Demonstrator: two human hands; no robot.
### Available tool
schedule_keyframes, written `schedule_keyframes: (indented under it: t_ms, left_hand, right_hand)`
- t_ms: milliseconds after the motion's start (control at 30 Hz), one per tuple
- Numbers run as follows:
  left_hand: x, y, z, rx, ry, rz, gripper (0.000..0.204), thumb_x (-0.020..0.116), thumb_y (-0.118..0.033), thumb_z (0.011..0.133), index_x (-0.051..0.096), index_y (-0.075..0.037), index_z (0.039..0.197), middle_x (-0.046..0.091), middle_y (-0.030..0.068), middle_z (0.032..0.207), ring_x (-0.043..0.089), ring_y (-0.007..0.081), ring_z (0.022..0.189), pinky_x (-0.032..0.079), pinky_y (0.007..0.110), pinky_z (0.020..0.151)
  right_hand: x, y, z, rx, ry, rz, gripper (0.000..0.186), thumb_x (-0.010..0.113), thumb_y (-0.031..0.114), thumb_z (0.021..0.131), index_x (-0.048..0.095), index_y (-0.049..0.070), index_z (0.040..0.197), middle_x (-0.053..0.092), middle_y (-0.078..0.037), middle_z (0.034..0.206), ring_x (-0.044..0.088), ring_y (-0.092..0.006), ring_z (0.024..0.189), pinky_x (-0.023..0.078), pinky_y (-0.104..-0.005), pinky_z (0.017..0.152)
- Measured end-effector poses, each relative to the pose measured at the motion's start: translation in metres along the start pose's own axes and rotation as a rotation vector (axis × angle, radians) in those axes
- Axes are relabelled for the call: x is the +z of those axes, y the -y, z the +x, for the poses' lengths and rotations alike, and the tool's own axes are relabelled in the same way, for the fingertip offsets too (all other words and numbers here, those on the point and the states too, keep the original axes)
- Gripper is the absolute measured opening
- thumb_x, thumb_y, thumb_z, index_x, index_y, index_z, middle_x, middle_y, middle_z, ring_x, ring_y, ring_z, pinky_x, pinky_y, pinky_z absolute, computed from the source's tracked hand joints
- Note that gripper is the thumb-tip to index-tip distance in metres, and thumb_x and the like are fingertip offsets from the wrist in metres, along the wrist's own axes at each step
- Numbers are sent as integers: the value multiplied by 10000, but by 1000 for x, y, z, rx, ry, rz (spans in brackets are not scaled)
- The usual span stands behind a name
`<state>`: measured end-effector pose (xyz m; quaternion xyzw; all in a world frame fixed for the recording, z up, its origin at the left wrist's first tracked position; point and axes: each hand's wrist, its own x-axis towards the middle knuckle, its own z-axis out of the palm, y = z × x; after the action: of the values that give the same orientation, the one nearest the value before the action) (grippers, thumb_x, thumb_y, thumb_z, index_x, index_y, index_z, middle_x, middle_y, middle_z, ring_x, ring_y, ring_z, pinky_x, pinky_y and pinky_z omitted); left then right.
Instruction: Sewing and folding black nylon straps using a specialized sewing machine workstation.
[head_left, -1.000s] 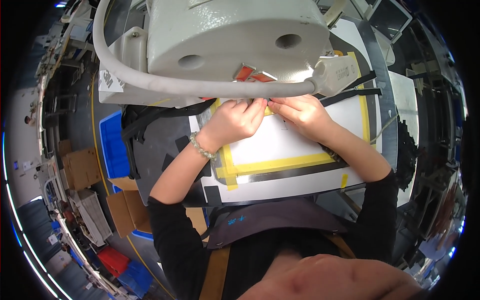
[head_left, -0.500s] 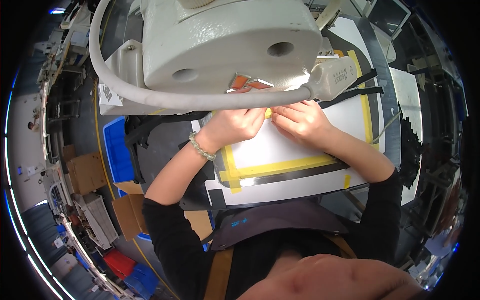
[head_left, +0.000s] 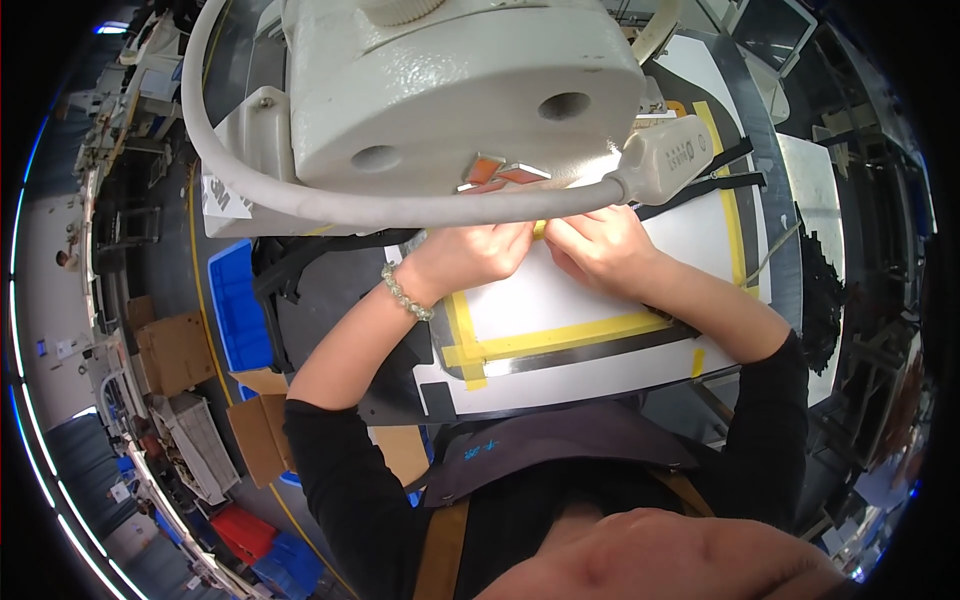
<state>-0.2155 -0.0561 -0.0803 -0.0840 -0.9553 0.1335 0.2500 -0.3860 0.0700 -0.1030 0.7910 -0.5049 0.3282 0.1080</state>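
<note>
My left hand [head_left: 472, 254], with a beaded bracelet on its wrist, and my right hand [head_left: 608, 250] meet close under the head of a pale sewing machine [head_left: 450, 110]. Both have curled fingers, pinched together over the far part of a white work surface [head_left: 535, 300] edged with yellow tape [head_left: 580, 335]. A small yellow bit [head_left: 540, 229] shows between the fingertips. Black strips [head_left: 700, 190] run in from the right toward my right hand, and dark material [head_left: 330, 243] lies left of my left hand. The machine and its thick grey cable [head_left: 400, 206] hide what the fingers hold.
A rectangular light handle-like unit [head_left: 668, 155] ends the cable above my right hand. A blue bin [head_left: 240, 305] and cardboard boxes [head_left: 172, 352] stand at left below the table. Black material [head_left: 825, 285] hangs by the right edge.
My hands stay together at nearly the same spot; the right fingers have shifted slightly at the pinch. The whole view has moved a little.
</note>
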Motion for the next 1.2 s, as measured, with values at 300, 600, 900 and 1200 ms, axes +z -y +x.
schedule_keyframes:
  t_ms: [300,600,900,1200]
  left_hand:
    - [-8,1,-4,-39,88,58,160,676,-87,803,717,-28,946,715,74,978,665,132,710,542,274,722]
    - [11,14,-8,106,-76,76,87,688,-81,778,701,-30,848,707,46,907,675,128,746,549,262,739]
    - [14,10,-7,96,-81,73,95,682,-72,763,698,-29,846,706,60,910,678,156,780,543,299,773]
    - [16,11,-16,59,-95,56,87,702,-89,779,715,-53,857,707,41,942,660,194,868,515,352,862]
  right_hand:
    - [-13,-12,-1,146,76,204,206,691,25,693,628,57,886,607,-39,745,578,-207,723,448,-341,676]
    - [-12,-27,-1,723,-204,646,134,666,64,832,670,-10,944,685,-87,866,639,-168,802,493,-306,717]
    - [-9,-24,3,723,-185,653,111,674,63,827,667,-4,916,661,-70,831,607,-156,735,481,-299,673]
    - [-12,-25,4,461,-51,493,116,709,62,809,683,26,915,693,-57,847,648,-200,788,494,-313,713]
